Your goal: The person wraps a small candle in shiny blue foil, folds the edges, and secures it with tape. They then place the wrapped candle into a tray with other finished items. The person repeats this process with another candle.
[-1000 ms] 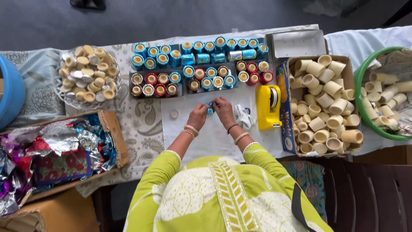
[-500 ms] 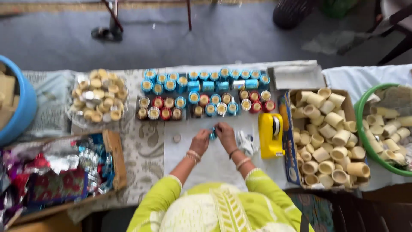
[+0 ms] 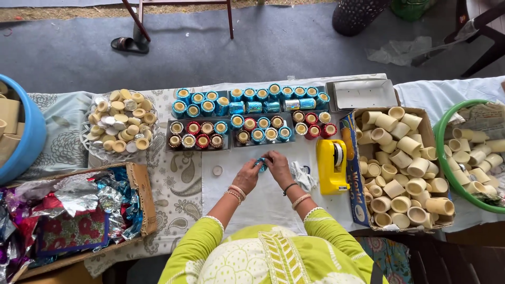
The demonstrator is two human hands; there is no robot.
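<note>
Both my hands meet over the white cloth in the middle of the table. My left hand (image 3: 247, 176) and my right hand (image 3: 278, 167) pinch a small blue foil-wrapped cup (image 3: 261, 164) between them. Just beyond my hands lie dark trays (image 3: 197, 135) of cups wrapped in blue and red foil, with a further row of blue wrapped cups (image 3: 252, 97) behind. A yellow tape dispenser (image 3: 331, 165) stands right of my right hand. A small round white disc (image 3: 216, 170) lies left of my left hand.
A cardboard box of plain cream cups (image 3: 402, 168) sits at right, a green tub (image 3: 471, 152) with more beyond it. A basket of small cream cups (image 3: 120, 125) and a blue tub (image 3: 23, 131) are at left. A box of crumpled coloured foil (image 3: 73, 210) is near left. A white tray (image 3: 363, 94) lies at the back.
The view has shifted down the table. My hands stay together on the small blue cup, turning slightly.
</note>
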